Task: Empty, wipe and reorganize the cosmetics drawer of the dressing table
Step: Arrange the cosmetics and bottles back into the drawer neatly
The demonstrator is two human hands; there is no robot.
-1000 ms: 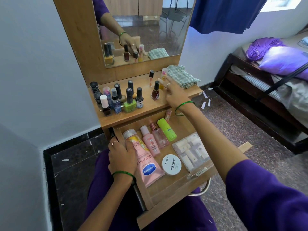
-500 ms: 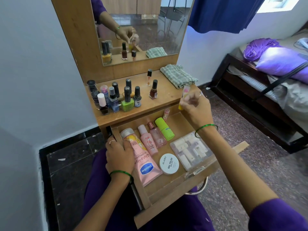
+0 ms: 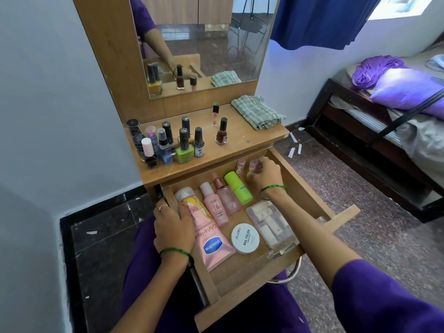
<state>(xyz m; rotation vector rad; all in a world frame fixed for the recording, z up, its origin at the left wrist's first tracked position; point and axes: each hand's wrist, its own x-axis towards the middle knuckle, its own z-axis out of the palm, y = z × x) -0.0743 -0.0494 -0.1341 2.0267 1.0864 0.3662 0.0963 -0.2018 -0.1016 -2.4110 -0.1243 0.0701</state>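
The wooden drawer (image 3: 310, 186) of the dressing table is pulled out. Inside lie a pink Vaseline tube (image 3: 211, 239), a small pink bottle (image 3: 214, 204), a clear pink bottle (image 3: 227, 197), a green bottle (image 3: 237, 187), a white nail polish remover tub (image 3: 245, 238) and a clear box of white pieces (image 3: 270, 219). My right hand (image 3: 265, 175) reaches into the back right corner and pinches a small yellow-pink tube (image 3: 252, 168), next to a similar small tube (image 3: 240, 166). My left hand (image 3: 174, 227) rests on the drawer's left wall and the Vaseline tube, fingers curled over them.
Several nail polish bottles (image 3: 185, 150) stand on the table top (image 3: 247, 145), with a dark red one (image 3: 221, 135) apart and a folded checked cloth (image 3: 257, 111) at the right. A mirror (image 3: 206, 39) rises behind. A bed (image 3: 389, 121) stands to the right.
My right hand took the small yellow-pink tube from the table top near the cloth and has carried it down into the drawer's back right corner. My left hand has stayed put.
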